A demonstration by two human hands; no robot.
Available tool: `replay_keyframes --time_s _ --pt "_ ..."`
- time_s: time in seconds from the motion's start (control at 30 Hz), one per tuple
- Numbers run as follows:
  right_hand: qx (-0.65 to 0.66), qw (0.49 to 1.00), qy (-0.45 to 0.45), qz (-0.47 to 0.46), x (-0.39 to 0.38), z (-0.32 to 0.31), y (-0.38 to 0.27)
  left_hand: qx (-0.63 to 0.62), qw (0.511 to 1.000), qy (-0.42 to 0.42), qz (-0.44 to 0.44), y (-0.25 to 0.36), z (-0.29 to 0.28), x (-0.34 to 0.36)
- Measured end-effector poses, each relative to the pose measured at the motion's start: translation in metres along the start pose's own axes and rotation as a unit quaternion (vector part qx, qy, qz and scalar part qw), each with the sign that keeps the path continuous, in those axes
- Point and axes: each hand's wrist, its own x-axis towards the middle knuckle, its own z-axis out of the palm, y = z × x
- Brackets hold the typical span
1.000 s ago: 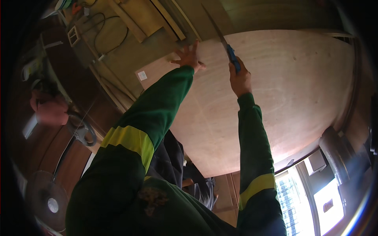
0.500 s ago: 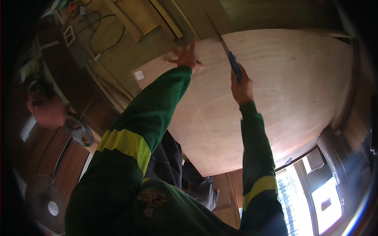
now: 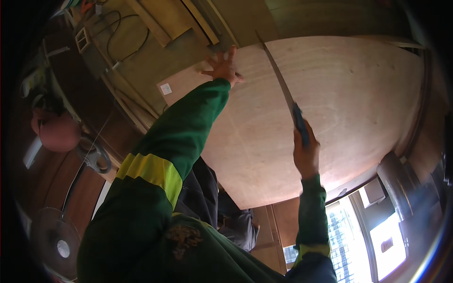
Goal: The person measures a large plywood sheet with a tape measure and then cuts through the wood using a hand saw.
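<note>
Left hand (image 3: 222, 67) flat and open, fingers spread, pressing near the far edge of the plywood sheet (image 3: 339, 118). Right hand (image 3: 306, 153) clenched round the blue handle of a handsaw (image 3: 283, 92), blade running up to that same far edge.

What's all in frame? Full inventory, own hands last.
Plywood sheet: 1, pale pinkish-brown, fills centre and right.
Handsaw: 1, grey blade, blue handle, blade lying across the sheet.
Fan: 1, grey, lower left.
Cables: several, black, upper left.
Wood battens: a few, tan, top.
Window: 1, bright, lower right.
Left hand: green sleeve, fingers spread, flat on the sheet's far edge.
Right hand: green sleeve, gripping the saw handle.
</note>
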Motion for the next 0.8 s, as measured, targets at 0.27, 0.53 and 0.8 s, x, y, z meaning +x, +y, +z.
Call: replay_keyframes --time_s 0.27,0.53,0.8 --pt "-0.027 0.985 0.093 -0.139 0.146 0.082 0.008 -0.001 1.000 0.000 0.027 0.007 0.002 0.002" --pt "-0.035 0.999 -0.002 0.014 -0.026 -0.014 -0.003 -0.026 1.000 -0.013 0.003 0.002 -0.003 -0.005" --pt "-0.002 0.987 0.091 -0.132 0.150 0.085 0.014 -0.025 0.999 -0.006 0.025 0.011 -0.004 0.001"
